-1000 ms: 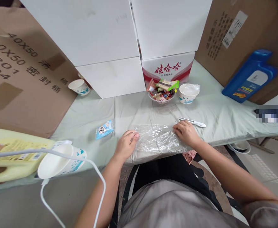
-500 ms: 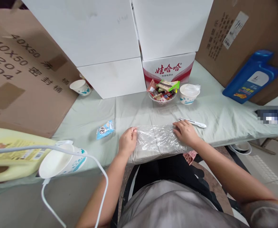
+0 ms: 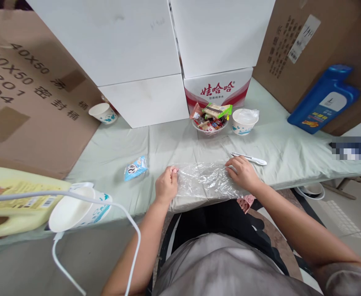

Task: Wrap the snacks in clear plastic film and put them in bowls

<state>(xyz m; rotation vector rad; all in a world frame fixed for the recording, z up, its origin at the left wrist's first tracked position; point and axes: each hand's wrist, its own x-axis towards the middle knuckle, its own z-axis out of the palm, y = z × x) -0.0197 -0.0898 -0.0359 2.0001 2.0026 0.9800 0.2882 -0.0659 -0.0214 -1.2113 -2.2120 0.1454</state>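
One sheet of clear plastic film [image 3: 207, 183] lies at the near edge of the tabletop [image 3: 174, 144], the left hand [image 3: 166, 186] pinching its left edge in a closed grip and the right hand [image 3: 244, 172] pressing flat, fingers loose, on its right. Behind stand three paper bowls: one [image 3: 209, 123] heaped with wrapped snacks [image 3: 213, 113], one [image 3: 244, 121] covered in film, one [image 3: 102, 112] whose inside is hidden, while a fourth [image 3: 75, 211] lies tipped and empty at near left

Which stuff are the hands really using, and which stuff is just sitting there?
In use:
left hand, pinching the plastic wrap
right hand, pressing its other end

Just lying about:
utility knife
blue snack packet
bowl of snacks
covered paper bowl
blue jug
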